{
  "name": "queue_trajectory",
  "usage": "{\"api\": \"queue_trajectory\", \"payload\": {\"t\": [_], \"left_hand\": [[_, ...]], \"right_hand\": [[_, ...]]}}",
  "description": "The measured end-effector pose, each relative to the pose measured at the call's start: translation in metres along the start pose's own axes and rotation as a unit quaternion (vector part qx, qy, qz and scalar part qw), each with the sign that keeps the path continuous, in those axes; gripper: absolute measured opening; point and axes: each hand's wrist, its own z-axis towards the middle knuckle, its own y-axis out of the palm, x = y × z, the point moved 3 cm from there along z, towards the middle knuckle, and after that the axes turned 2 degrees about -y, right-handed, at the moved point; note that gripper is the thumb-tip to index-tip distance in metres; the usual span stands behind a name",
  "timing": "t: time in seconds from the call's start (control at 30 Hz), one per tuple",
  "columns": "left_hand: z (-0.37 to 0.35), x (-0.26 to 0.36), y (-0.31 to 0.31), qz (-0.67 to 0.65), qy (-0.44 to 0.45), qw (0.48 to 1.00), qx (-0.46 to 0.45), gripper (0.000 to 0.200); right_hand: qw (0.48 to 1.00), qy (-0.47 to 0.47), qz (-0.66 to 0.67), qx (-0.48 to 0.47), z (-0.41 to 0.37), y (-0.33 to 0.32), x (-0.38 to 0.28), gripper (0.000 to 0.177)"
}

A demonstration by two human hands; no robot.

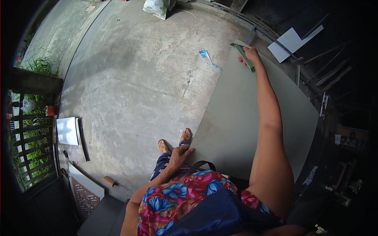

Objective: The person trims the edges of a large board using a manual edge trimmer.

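A large grey-green flat sheet [232, 106] stretches away from my body on the right, above floor level. At its far end, my right hand [250, 55] is closed around a green bar-shaped tool [245, 58] with a dark pointed tip. That tip lies right at the sheet's far left corner, and my right arm reaches straight out over the surface. Close to my waist, my left hand [181, 154] is at the sheet's left edge, its fingers curled at the border and partly hidden.
Concrete floor [134, 90] spreads to the left, with a blue-and-white scrap [204, 54] on it. A white sack [156, 8] stands at the back. White panels [67, 131] lean near the gate at left, a brown block [108, 181] nearby. Another white piece [279, 47] lies beyond the sheet.
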Motion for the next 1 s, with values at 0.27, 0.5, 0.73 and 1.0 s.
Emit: {"api": "queue_trajectory", "payload": {"t": [0.27, 0.5, 0.73, 1.0], "left_hand": [[0.002, -0.003, 0.001, -0.024, 0.002, 1.000, 0.011, 0.022], [0.002, 0.000, 0.002, -0.039, 0.001, 0.999, 0.002, 0.020], [0.003, 0.002, 0.004, -0.056, 0.007, 0.998, 0.002, 0.021], [0.004, 0.004, 0.002, -0.045, 0.035, 0.998, -0.003, 0.020]], "right_hand": [[0.990, 0.008, -0.132, -0.046, 0.009, 0.002, -0.015, 0.032], [0.986, 0.051, -0.076, -0.143, -0.026, 0.006, -0.002, 0.029], [0.984, 0.037, -0.085, -0.153, -0.090, 0.020, 0.006, 0.031], [0.974, 0.044, -0.115, -0.188, -0.160, 0.038, 0.011, 0.035]]}}
